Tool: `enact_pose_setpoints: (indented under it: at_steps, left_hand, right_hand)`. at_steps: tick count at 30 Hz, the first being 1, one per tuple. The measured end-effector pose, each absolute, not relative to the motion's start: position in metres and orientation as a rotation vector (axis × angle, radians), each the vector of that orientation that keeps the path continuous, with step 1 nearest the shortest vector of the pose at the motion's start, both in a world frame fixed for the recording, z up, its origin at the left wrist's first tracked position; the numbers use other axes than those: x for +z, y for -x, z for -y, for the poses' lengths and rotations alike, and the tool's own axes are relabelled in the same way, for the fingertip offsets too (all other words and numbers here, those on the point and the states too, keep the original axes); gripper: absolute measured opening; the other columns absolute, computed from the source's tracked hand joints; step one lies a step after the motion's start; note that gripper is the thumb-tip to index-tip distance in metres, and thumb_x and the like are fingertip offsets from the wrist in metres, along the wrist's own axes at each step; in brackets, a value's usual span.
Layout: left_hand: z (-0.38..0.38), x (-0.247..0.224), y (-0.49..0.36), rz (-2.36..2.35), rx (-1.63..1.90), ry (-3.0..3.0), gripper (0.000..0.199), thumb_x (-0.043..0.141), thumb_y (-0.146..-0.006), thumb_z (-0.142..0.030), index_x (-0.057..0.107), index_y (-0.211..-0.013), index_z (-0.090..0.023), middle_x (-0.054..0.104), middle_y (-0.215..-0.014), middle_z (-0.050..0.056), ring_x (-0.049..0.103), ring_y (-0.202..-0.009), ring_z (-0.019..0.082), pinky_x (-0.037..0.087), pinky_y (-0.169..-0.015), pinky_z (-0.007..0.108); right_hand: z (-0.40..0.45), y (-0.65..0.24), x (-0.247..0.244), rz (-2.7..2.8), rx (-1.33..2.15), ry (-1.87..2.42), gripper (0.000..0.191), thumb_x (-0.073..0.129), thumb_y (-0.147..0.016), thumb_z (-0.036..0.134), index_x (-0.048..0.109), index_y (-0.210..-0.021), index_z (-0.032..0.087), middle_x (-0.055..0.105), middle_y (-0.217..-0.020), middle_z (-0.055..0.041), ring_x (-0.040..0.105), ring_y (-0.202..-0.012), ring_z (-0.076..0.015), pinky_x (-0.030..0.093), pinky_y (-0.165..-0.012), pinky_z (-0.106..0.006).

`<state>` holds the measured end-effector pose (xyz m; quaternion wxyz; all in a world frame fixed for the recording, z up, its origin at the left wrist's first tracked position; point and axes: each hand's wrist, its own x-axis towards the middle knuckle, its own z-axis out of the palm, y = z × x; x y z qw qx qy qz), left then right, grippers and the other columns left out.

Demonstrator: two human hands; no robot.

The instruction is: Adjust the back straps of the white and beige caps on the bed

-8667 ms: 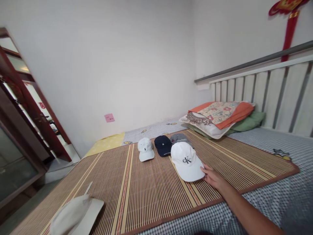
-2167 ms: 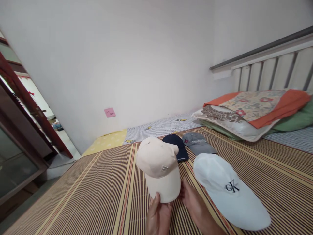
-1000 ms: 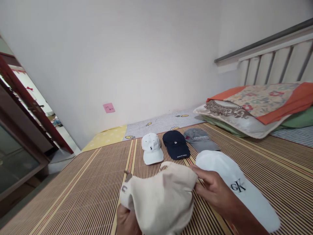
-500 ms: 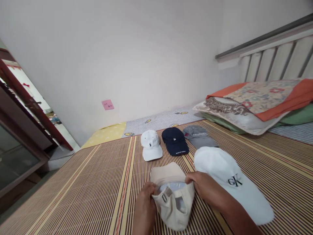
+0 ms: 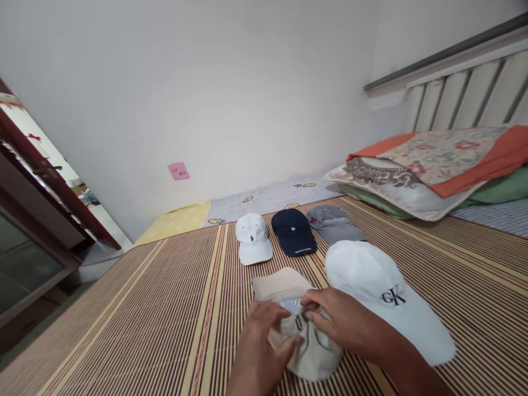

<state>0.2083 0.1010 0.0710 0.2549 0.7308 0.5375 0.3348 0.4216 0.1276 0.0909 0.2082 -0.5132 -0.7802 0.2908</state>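
Observation:
A beige baseball cap (image 5: 317, 357) lies upside down on the striped mat, its brim pointing away from me and its back strap with a small buckle facing me. My left hand (image 5: 264, 341) is at the cap's left side, thumb and fingers apart around the buckle area. With thumb and fingers pinched, my right hand (image 5: 330, 313) grips the strap by the cap's rear opening. Right of my right hand lies a large white cap (image 5: 363, 275) with black "CK" lettering, its brim toward the lower right.
Behind the beige cap stand a small white cap (image 5: 253, 239), a navy cap (image 5: 293, 232) and a grey cap (image 5: 334, 224) in a row. Pillows (image 5: 412, 176) are stacked at the back right below a radiator (image 5: 470, 96). The striped mat (image 5: 165, 319) covers the bed beside a white wall.
My hands have come closer together at the cap's back, and the left fingers have parted from its edge. The beige cap has turned slightly. The view has shifted a little.

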Motion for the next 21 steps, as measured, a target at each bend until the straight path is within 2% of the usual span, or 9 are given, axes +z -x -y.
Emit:
enact_pose_setpoints:
  at_steps: [2, 4, 8, 13, 17, 21]
  left_hand:
    - [-0.101, 0.066, -0.216, -1.501, 0.833, -1.959, 0.026, 0.071, -0.077, -0.017, 0.074, -0.102, -0.019, 0.073, -0.103, 0.011, 0.066, -0.099, 0.029, 0.047, -0.092, 0.043]
    - [-0.103, 0.061, -0.22, -1.55, 0.766, -1.95, 0.02, 0.06, -0.081, -0.014, 0.072, -0.096, -0.018, 0.071, -0.092, 0.008, 0.065, -0.086, 0.026, 0.045, -0.081, 0.039]
    - [-0.106, 0.055, -0.213, -1.482, 0.813, -1.893, 0.011, 0.052, -0.087, -0.019, 0.06, -0.08, -0.02, 0.06, -0.077, 0.002, 0.055, -0.072, 0.02, 0.036, -0.067, 0.032]
    - [-0.107, 0.054, -0.193, -1.276, 1.026, -1.598, 0.019, 0.055, -0.094, -0.035, 0.054, -0.081, -0.021, 0.047, -0.075, -0.003, 0.043, -0.07, 0.016, 0.036, -0.065, 0.028]
    - [-0.108, 0.051, -0.185, -1.194, 1.081, -1.529, 0.024, 0.058, -0.096, -0.041, 0.057, -0.083, -0.02, 0.047, -0.075, -0.003, 0.04, -0.07, 0.015, 0.035, -0.063, 0.027]
    - [-0.109, 0.049, -0.18, -1.112, 1.051, -1.494, 0.027, 0.06, -0.095, -0.046, 0.062, -0.091, -0.019, 0.053, -0.079, -0.001, 0.046, -0.075, 0.016, 0.038, -0.068, 0.028]
  right_hand:
    - [-0.128, -0.42, 0.087, 2.185, 0.813, 1.429, 0.02, 0.057, -0.082, 0.015, 0.072, -0.092, 0.022, 0.077, -0.099, -0.0059, 0.068, -0.094, -0.023, 0.043, -0.079, -0.03]
    - [-0.128, -0.418, 0.085, 2.207, 0.806, 1.429, 0.022, 0.058, -0.078, 0.012, 0.072, -0.091, 0.022, 0.076, -0.098, -0.0052, 0.067, -0.094, -0.0225, 0.042, -0.078, -0.029]
    - [-0.128, -0.415, 0.084, 2.24, 0.809, 1.469, 0.021, 0.057, -0.078, 0.009, 0.071, -0.088, 0.02, 0.076, -0.094, -0.0069, 0.067, -0.091, -0.023, 0.04, -0.076, -0.031]
    - [-0.13, -0.42, 0.081, 2.187, 0.854, 1.491, 0.022, 0.058, -0.082, 0.011, 0.073, -0.095, 0.021, 0.077, -0.106, -0.0083, 0.067, -0.102, -0.0255, 0.042, -0.083, -0.033]
    - [-0.132, -0.422, 0.081, 2.145, 0.863, 1.5, 0.025, 0.056, -0.083, 0.009, 0.072, -0.097, 0.02, 0.077, -0.104, -0.0084, 0.068, -0.101, -0.0258, 0.044, -0.083, -0.034]
    - [-0.134, -0.422, 0.084, 2.013, 0.865, 1.349, 0.025, 0.051, -0.092, 0.015, 0.07, -0.108, 0.019, 0.075, -0.101, -0.009, 0.07, -0.093, -0.0237, 0.048, -0.084, -0.036]
